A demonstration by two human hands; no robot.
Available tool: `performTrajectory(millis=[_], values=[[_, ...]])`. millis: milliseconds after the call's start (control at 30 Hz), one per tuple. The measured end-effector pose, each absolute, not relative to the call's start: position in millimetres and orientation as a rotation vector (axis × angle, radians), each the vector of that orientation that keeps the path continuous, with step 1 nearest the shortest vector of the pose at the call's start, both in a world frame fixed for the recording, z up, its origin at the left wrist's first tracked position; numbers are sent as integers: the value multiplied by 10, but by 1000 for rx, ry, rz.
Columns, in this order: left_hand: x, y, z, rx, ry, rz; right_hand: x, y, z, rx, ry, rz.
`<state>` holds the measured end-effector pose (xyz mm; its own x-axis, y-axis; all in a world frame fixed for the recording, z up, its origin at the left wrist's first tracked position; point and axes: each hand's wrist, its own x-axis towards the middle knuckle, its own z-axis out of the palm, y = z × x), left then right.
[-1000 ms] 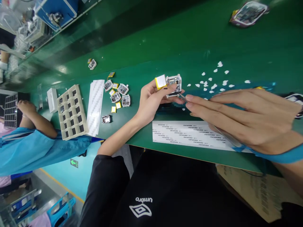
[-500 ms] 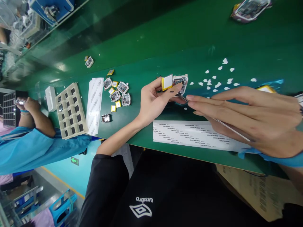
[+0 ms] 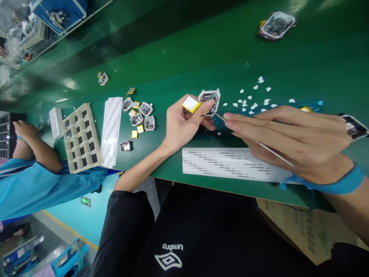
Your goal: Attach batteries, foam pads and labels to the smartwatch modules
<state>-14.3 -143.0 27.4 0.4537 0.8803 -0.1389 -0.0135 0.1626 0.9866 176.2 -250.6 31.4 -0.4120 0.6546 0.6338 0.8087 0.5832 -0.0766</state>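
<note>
Far left of your left fingers (image 3: 203,110), a co-worker's hand (image 3: 25,129) is near a compartmented beige tray (image 3: 96,141). Nearer them, printed white sheets (image 3: 112,130) lie on the green bench (image 3: 173,69), then a cluster of opened white casings (image 3: 149,123) with small yellow-edged batteries (image 3: 134,134) around it. Your left fingers grip another casing (image 3: 208,93), its circuitry exposed under your thumb, a larger battery (image 3: 190,104) just left of it above your grip. To their right, your right fingers (image 3: 248,126) pinch a slim metal tool (image 3: 276,154), its tip at the casing's lower edge; whether it touches cannot be told. Nearer you than those fingers lies a printed strip (image 3: 213,161), partly covered; beyond them, white scraps (image 3: 254,105) are scattered and, farther off, a maroon-edged casing (image 3: 276,26) sits.
</note>
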Motion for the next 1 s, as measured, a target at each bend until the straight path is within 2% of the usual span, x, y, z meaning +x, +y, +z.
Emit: performTrajectory(millis=[200,367,567,667,733,867,967,1000], values=[[-127,-1378,227,1263,954,799,1765,-2466,259,-1162,-2152,-220],[-159,-936,153,1132,1227,934,1772,-2438,225,-1171,-2141,-374],[-349,-548,206,916,1154,954,1742,-2369,162,-1074,-2133,-390],[-443,-958,445,1086,1129,1040,1740,-2337,134,-1060,-2104,-409],[-496,-1502,674,1127,920,1059,1739,-2320,131,-1067,-2085,-420],[-586,-2751,971,589,517,588,1763,-2288,129,-1096,-2054,-438],[-716,-3301,857,72,407,324,1908,-2326,73,-1155,-2058,-462],[-769,-3388,763,-45,253,123,1994,-2368,54,-1237,-2057,-443]])
